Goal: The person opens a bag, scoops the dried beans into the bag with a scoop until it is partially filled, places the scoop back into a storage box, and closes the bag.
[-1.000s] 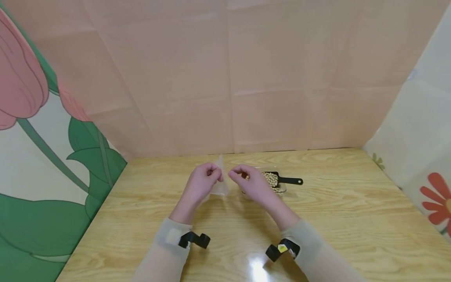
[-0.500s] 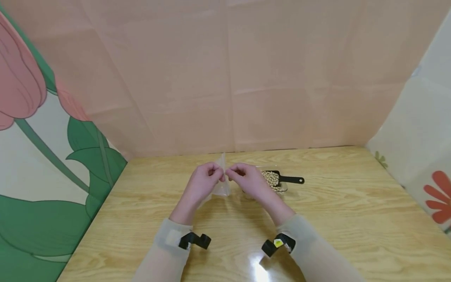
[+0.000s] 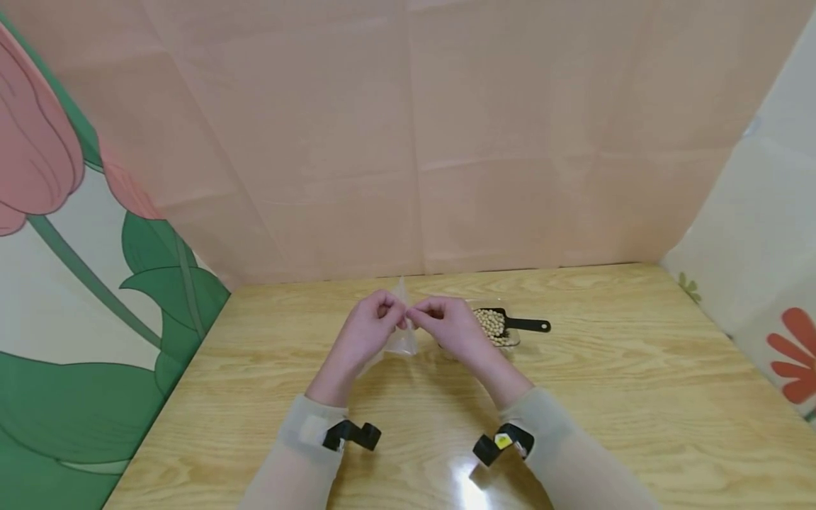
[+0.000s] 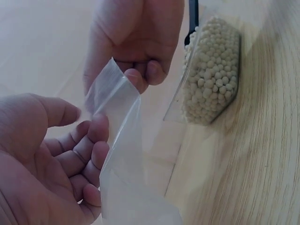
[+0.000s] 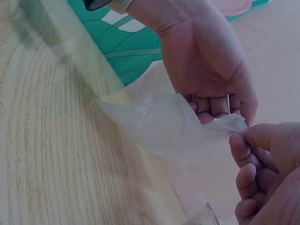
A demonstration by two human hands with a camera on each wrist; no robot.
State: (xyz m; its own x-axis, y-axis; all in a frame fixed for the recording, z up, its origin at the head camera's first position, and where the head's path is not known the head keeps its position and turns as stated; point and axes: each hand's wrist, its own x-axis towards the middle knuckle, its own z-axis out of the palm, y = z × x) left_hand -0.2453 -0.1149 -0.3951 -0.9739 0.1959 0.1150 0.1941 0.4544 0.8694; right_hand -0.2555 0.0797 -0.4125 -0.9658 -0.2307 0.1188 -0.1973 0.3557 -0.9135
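A thin, clear plastic bag (image 3: 401, 344) hangs between the two hands over the table. My left hand (image 3: 372, 322) has its fingers curled at the bag's upper edge, and in the left wrist view its fingertips (image 4: 99, 126) lie against the plastic. From the other side my right hand (image 3: 452, 326) pinches the bag's top corner between thumb and index finger, as the right wrist view shows. Both hands' fingertips meet at this corner. Lower down, the bag (image 5: 164, 124) hangs loose and creased.
Behind the right hand stands a clear container of pale round beans (image 4: 213, 75). A black scoop (image 3: 525, 325) rests in it, handle pointing right. The wooden table (image 3: 605, 389) ends at a pink backdrop (image 3: 510, 177); printed flower sheets flank it.
My right hand has moved left, closing the gap to the left hand, and now pinches the bag's edge. The left hand has barely moved.
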